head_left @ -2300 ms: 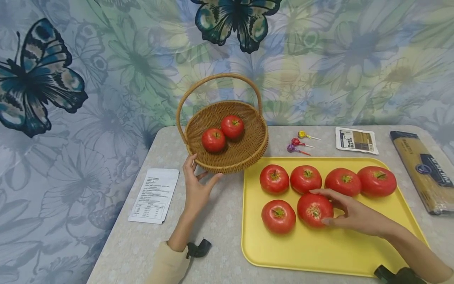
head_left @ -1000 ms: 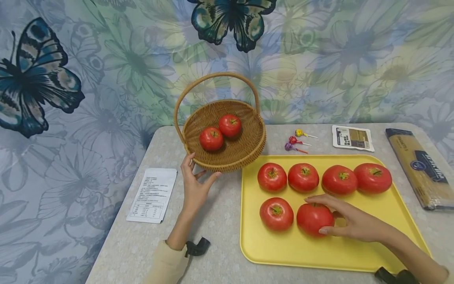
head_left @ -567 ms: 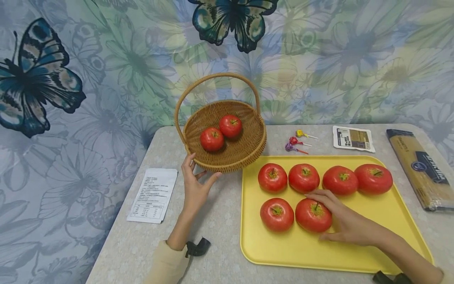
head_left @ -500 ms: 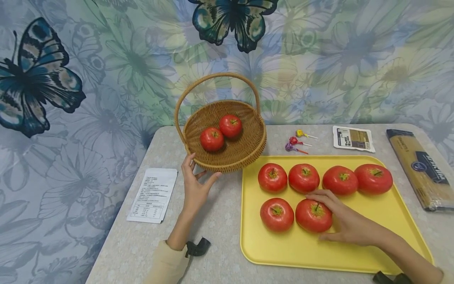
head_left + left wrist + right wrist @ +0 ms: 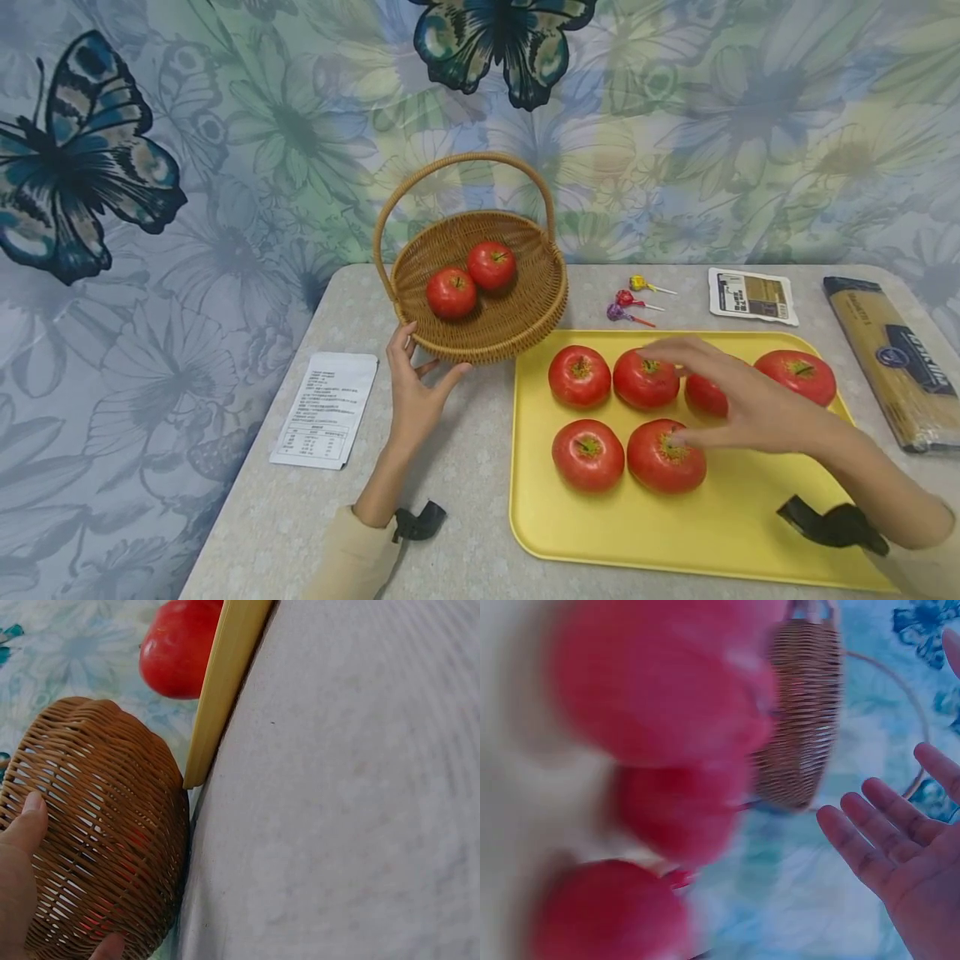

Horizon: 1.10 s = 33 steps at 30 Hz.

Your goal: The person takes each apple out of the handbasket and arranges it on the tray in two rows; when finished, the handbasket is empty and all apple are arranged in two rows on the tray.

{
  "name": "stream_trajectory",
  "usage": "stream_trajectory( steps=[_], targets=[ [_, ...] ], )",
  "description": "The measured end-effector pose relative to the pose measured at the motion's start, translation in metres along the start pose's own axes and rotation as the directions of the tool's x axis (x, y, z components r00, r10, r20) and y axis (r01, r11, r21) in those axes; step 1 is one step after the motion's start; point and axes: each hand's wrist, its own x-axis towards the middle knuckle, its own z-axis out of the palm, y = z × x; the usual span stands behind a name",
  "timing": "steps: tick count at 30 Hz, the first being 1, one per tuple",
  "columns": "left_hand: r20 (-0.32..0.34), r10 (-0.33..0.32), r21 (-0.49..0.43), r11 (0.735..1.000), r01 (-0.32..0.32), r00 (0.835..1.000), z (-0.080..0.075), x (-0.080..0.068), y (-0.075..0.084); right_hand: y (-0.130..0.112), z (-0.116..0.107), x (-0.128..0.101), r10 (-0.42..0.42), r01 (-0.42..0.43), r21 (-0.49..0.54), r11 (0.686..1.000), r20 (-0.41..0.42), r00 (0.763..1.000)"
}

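My left hand (image 5: 417, 400) touches the near left side of a brown wicker basket (image 5: 517, 333), its fingers at the rim and its thumb lower down. In the left wrist view, the fingers (image 5: 22, 825) lie against the woven wall. Two red apples (image 5: 451, 293) sit inside. My right hand (image 5: 742, 400) hovers over a yellow tray (image 5: 637, 537) with fingers spread and nothing held. Below its thumb is a red apple (image 5: 666, 468), with another apple (image 5: 588, 455) to the left. Several more apples (image 5: 580, 376) form the far row, one partly hidden behind the right hand.
Three lollipops (image 5: 636, 305) lie behind the tray. A small white-edged packet (image 5: 753, 297) is at the back right, and a long spaghetti pack (image 5: 896, 358) is beside the tray. A white printed pouch (image 5: 326, 410) lies left of my left hand. A patterned cloth stands behind the table.
My right hand tilted an apple in the near row, let it settle back on the tray, then rose away from it toward the far row. The left hand stays at the basket.
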Motion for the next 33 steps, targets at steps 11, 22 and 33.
stream_trajectory(
  steps=[11, 22, 33],
  targets=[
    [-0.026, 0.030, -0.002, 1.000, -0.030, 0.999, -0.003, 0.000, -0.004, -0.003, -0.003, 0.185, -0.137, 0.123, 0.172, 0.977, 0.077, 0.988],
    [0.003, 0.022, 0.002, 1.000, -0.022, 1.000, -0.003, 0.001, -0.003, -0.006, 0.052, 0.282, -0.035, -0.004, 0.132, 0.991, 0.290, 0.956],
    [0.004, 0.006, 0.012, 1.000, -0.006, 1.000, -0.004, -0.002, 0.000, -0.001, 0.086, 0.307, -0.023, 0.018, 0.016, 1.000, 0.395, 0.918]
  ],
)
